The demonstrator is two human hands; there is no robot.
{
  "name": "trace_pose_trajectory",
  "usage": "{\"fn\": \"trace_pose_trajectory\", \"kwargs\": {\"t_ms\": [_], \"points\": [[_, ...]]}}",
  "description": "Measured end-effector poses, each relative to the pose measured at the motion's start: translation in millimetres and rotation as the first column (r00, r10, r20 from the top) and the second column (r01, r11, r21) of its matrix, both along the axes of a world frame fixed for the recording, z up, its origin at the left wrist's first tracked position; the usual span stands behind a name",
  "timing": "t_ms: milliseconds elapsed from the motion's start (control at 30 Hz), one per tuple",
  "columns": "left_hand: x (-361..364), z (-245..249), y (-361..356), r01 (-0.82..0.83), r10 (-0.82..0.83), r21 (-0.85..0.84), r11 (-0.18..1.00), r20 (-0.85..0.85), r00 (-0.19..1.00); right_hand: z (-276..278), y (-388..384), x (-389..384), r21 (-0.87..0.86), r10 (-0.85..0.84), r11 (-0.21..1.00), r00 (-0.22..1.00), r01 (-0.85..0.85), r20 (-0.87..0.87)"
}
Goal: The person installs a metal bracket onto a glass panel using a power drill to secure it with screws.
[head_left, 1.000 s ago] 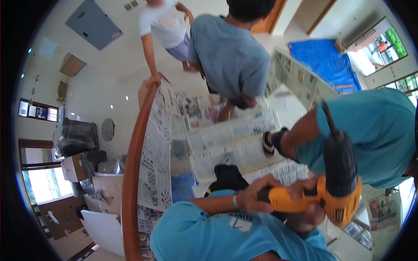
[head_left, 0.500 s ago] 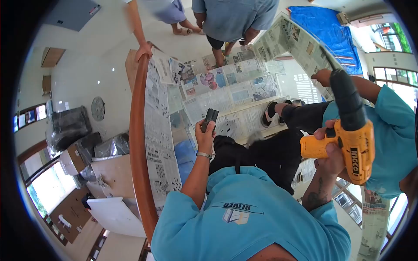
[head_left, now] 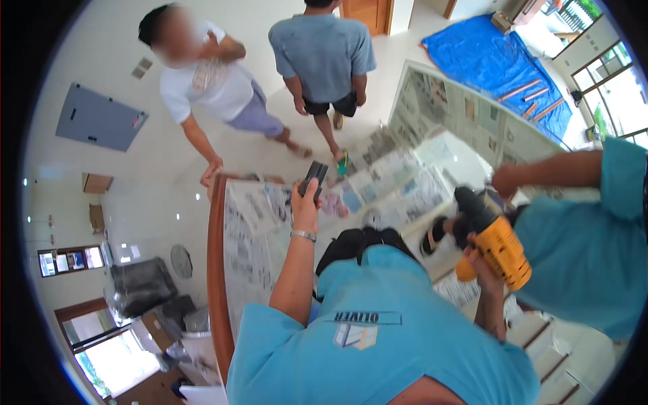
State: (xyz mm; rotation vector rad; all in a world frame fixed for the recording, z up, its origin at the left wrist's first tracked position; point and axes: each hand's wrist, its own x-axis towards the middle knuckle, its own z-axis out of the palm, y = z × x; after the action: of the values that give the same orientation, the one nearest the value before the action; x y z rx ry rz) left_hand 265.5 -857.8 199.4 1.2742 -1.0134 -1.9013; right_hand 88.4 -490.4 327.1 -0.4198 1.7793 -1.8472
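Note:
My left hand point(head_left: 306, 201) is wrapped round a small black block point(head_left: 314, 178), which looks like a battery pack, held up above newspaper-covered steps point(head_left: 395, 192). On the right, my right hand point(head_left: 480, 264) grips the handle of a yellow and black drill point(head_left: 501, 248), its black chuck end pointing up and to the left. The drill is beside a co-worker's blue sleeve and arm. Part of my right hand is hidden behind the drill.
A brown wooden handrail point(head_left: 216, 270) runs along the left. Two people stand beyond the steps, one with a hand at the rail's end. At the right a co-worker point(head_left: 580, 250) is close by. A blue tarp point(head_left: 472, 54) with wooden pieces lies at the back right.
The view has tipped upward. The drill has moved left and down in view, now pointing up-left. The person in grey has stepped farther away, and the black block stays in my left hand.

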Motion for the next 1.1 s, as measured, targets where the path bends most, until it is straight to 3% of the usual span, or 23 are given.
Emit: {"fn": "trace_pose_trajectory", "kwargs": {"t_ms": [67, 167, 200, 267, 333, 400, 467, 500, 567, 633, 700, 733, 800, 867, 933, 1033, 1100], "points": [[-35.3, -45.5, -49.2, 0.001, -0.001, -0.007, 1.000, 0.019, 1.000, -52.0, -26.1, -17.9, 0.017, -0.052, 0.999, 0.998, 0.052, 0.032], [-44.1, -99.0, -80.8, -0.127, 0.133, 0.155, 0.980, -0.034, 0.990, -58.5, -34.9, 1.7, 0.168, -0.140, 0.980, 0.969, 0.107, 0.201], [-45.8, -106.9, -91.1, -0.167, 0.168, 0.181, 0.969, 0.011, 0.986, -56.6, -41.2, 4.8, 0.199, -0.208, 0.967, 0.940, 0.157, 0.272], [-46.7, -114.4, -113.2, -0.237, 0.230, 0.191, 0.953, 0.056, 0.972, -60.7, -45.7, 3.8, 0.209, -0.167, 0.970, 0.966, 0.124, 0.199], [-48.8, -117.2, -123.2, -0.172, 0.145, 0.170, 0.970, 0.164, 0.976, -62.2, -52.1, -4.5, 0.161, -0.101, 0.985, 0.953, 0.057, 0.284], [-44.3, -113.4, -120.1, -0.153, 0.129, 0.092, 0.984, 0.230, 0.965, -71.2, -59.5, -12.4, 0.226, -0.121, 0.973, 0.942, 0.050, 0.313], [-40.0, -123.2, -117.5, 0.026, -0.002, -0.052, 0.998, 0.409, 0.913, -102.0, -72.1, -22.1, 0.264, -0.071, 0.963, 0.996, 0.055, 0.053], [-24.2, -158.2, -122.7, 0.112, -0.082, -0.039, 0.993, 0.463, 0.882, -130.4, -73.3, -28.2, 0.240, -0.057, 0.968, 0.997, 0.070, -0.061], [-6.2, -180.6, -120.6, 0.124, -0.155, 0.095, 0.988, 0.514, 0.844, -140.8, -112.6, -31.6, 0.182, -0.087, 0.978, 0.991, 0.105, -0.101], [2.5, -197.7, -119.3, 0.044, -0.123, 0.163, 0.986, 0.515, 0.848, -166.6, -141.9, -39.3, 0.123, -0.105, 0.985, 0.982, 0.125, -0.155], [6.4, -226.6, -136.4, 0.103, -0.194, 0.195, 0.976, 0.539, 0.820, -210.4, -171.4, -48.5, 0.247, 0.021, 0.968, 0.957, 0.053, -0.290], [8.0, -241.9, -149.8, 0.155, -0.228, 0.181, 0.971, 0.510, 0.829, -230.9, -191.0, -52.9, 0.241, -0.015, 0.966, 0.954, 0.092, -0.301], [3.6, -271.9, -182.7, 0.268, -0.292, 0.118, 0.956, 0.456, 0.841, -262.9, -228.6, -65.7, 0.373, 0.220, 0.928, 0.800, 0.006, -0.559], [3.7, -297.5, -216.5, 0.368, -0.336, 0.014, 0.930, 0.438, 0.833, -264.2, -277.5, -65.7, 0.306, 0.126, 0.950, 0.972, -0.059, -0.201], [12.8, -316.7, -250.9, 0.382, -0.334, -0.013, 0.924, 0.457, 0.824, -256.3, -316.5, -69.1, 0.330, 0.187, 0.936, 0.966, -0.120, -0.179], [43.8, -346.1, -289.9, 0.229, -0.195, 0.001, 0.973, 0.528, 0.827, -267.6, -356.3, -77.9, 0.389, 0.230, 0.917, 0.911, -0.085, -0.343], [47.8, -339.9, -313.0, 0.172, -0.182, 0.078, 0.982, 0.637, 0.749, -273.0, -379.1, -85.8, 0.364, 0.359, 0.903, 0.869, -0.230, -0.341]]}}
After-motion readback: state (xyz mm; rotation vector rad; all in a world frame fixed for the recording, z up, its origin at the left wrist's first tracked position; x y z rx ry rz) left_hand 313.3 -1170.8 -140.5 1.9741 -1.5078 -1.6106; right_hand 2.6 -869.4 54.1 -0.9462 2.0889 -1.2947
